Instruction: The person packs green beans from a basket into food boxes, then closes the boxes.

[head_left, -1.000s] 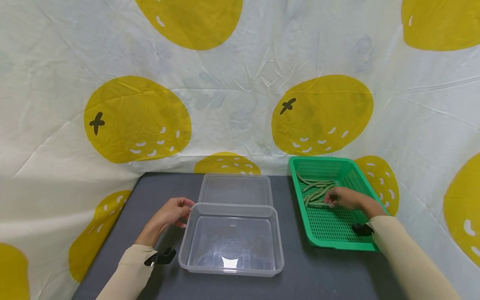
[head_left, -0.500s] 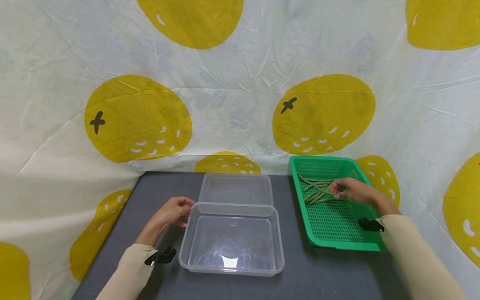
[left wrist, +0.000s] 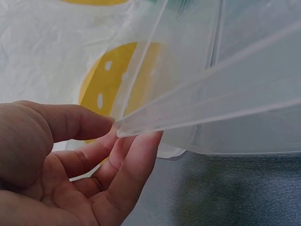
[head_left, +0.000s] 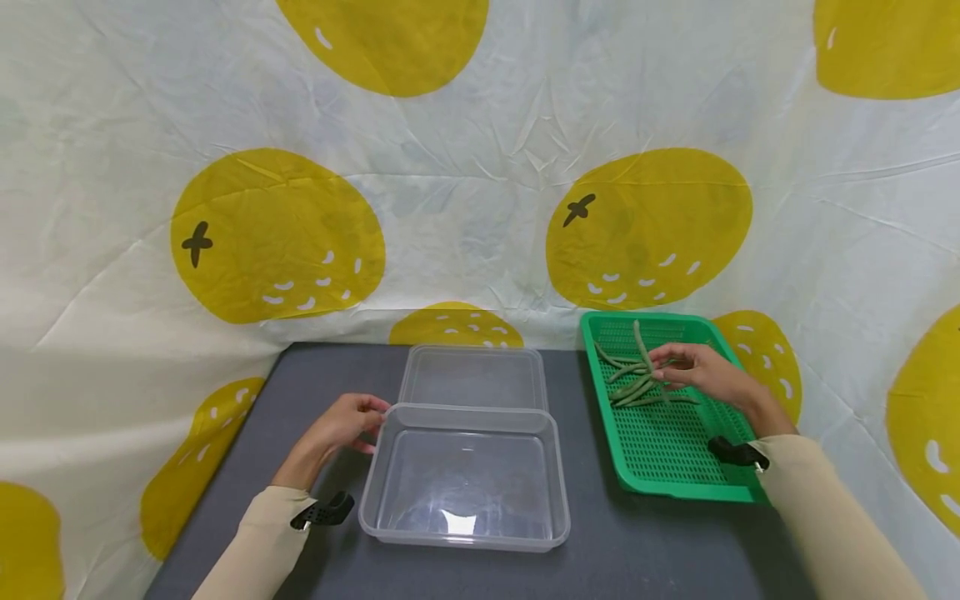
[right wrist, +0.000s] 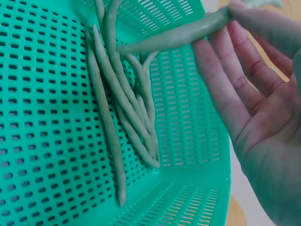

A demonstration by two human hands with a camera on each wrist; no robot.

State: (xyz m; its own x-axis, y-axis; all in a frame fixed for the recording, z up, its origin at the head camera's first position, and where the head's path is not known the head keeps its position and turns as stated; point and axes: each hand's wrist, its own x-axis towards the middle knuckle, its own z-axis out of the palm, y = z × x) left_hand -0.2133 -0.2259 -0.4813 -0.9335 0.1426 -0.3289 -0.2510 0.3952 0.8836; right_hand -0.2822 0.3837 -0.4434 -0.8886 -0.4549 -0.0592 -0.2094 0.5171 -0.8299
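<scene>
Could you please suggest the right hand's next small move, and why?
Probably lift the pinched bean from the green basket toward the clear container: the right hand holds it tilted over the other beans, while the left hand pinches the container's corner.

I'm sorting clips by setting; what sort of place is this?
Probably a makeshift tabletop workspace, perhaps indoors: a dark table backed by a yellow-patterned cloth, with a green basket of beans and a clear container on it.
</scene>
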